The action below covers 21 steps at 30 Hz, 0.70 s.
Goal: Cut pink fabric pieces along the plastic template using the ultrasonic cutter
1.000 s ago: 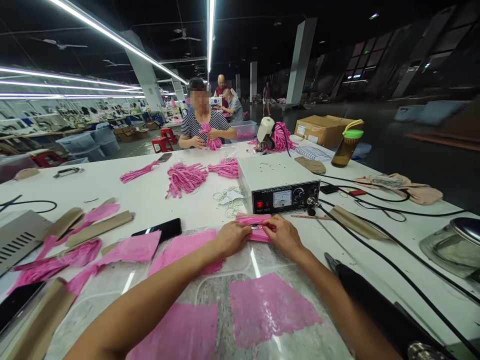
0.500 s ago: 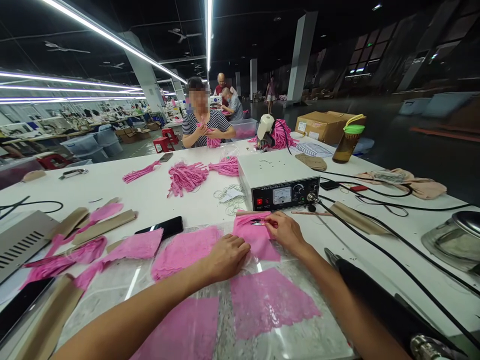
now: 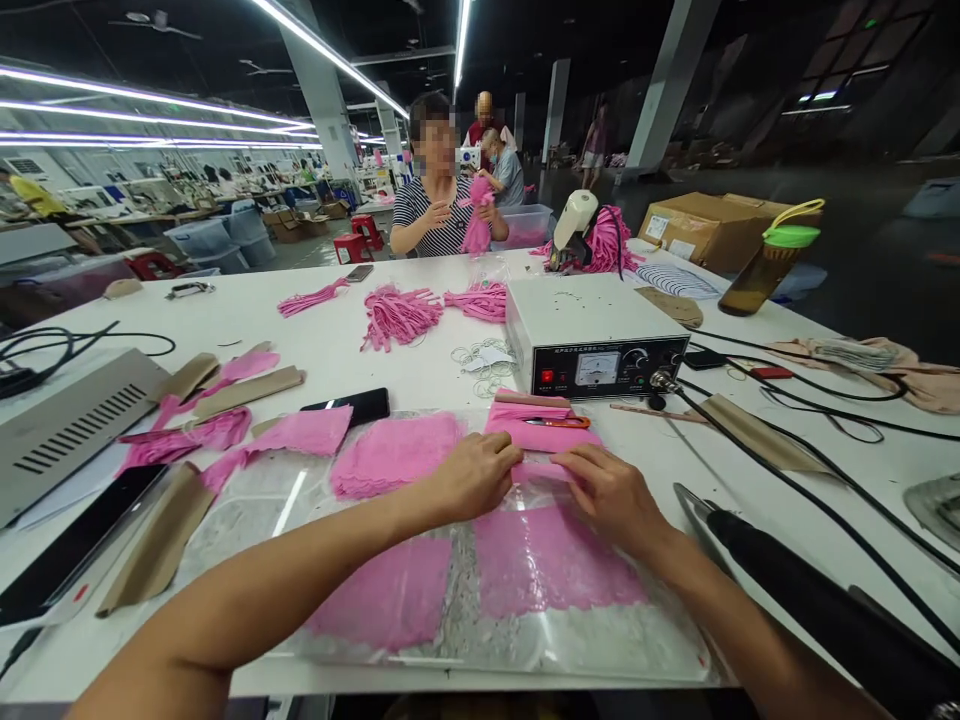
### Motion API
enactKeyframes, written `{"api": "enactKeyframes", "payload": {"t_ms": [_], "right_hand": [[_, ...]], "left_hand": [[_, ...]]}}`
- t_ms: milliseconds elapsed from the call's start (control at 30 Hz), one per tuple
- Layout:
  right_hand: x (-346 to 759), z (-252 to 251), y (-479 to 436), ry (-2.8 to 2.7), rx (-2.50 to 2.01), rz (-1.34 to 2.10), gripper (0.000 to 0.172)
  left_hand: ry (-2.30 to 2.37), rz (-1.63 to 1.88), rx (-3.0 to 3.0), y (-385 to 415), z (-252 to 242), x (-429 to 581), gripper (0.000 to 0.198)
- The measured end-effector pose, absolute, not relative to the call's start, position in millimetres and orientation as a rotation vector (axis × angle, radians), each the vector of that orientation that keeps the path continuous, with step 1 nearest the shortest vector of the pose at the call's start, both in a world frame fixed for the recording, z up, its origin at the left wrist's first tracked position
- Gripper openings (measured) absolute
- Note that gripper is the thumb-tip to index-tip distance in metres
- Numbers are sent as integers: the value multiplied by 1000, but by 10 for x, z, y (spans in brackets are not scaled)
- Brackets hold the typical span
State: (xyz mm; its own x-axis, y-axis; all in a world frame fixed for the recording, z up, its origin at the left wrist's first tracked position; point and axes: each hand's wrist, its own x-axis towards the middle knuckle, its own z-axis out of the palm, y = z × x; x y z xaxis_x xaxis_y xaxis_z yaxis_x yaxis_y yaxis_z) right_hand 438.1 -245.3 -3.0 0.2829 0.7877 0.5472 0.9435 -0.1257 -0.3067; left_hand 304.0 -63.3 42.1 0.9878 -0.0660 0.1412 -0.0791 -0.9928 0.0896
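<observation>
Snips (image 3: 559, 422) have left our right hand (image 3: 613, 497) for pink cloth (image 3: 541, 438), below centre; those fingers pinch its near edge; our left hand (image 3: 478, 474) curls there, grip hidden.

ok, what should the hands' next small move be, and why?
I'd probably ease the pink piece gently flat, drawing it slightly outward: it spans the gap between the left hand and the right hand, with fingers at both ends. The orange-handled tool lies just beyond, clear of the fingers, so it shouldn't hinder that.
</observation>
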Motion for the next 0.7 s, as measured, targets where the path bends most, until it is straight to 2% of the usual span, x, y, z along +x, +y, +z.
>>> {"api": "enactKeyframes", "payload": {"t_ms": [200,333,533,700], "right_hand": [[4189,-78,-2905,-1699,-1811,-390,40],[4095,-142,-3116,-1704,-1817,-406,39],[4042,-155,-3285,-1626,-1891,-349,44],[4040,-171,-3329,-1552,-1883,-269,51]], "left_hand": [[-371,174,3028,-822,327,2496,15],[-602,256,2956,-1003,259,2322,15],[-724,153,2962,-1115,266,2289,7],[-645,109,3010,-1099,254,2301,8]]}}
